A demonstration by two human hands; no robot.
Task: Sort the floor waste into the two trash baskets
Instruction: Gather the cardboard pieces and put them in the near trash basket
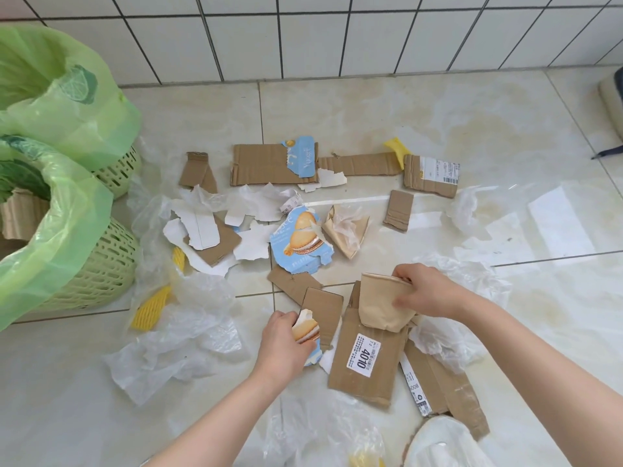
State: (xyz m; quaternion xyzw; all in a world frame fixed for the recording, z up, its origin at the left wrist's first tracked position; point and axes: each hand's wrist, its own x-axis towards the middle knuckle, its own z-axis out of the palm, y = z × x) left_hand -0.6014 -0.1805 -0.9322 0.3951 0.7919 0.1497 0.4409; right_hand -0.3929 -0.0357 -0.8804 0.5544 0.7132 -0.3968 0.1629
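cardboard pickup underway: left hand pinched biscuit-box scrap, right hand gripped paper cup (crushed); next likely near basket.

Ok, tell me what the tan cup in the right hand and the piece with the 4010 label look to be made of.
The tan cup looks like thin matte paper: it is squashed flat with soft creases under the right hand. The labelled piece looks like brown corrugated cardboard, dull and unprinted, with torn edges and fold lines, though no fluting shows clearly.
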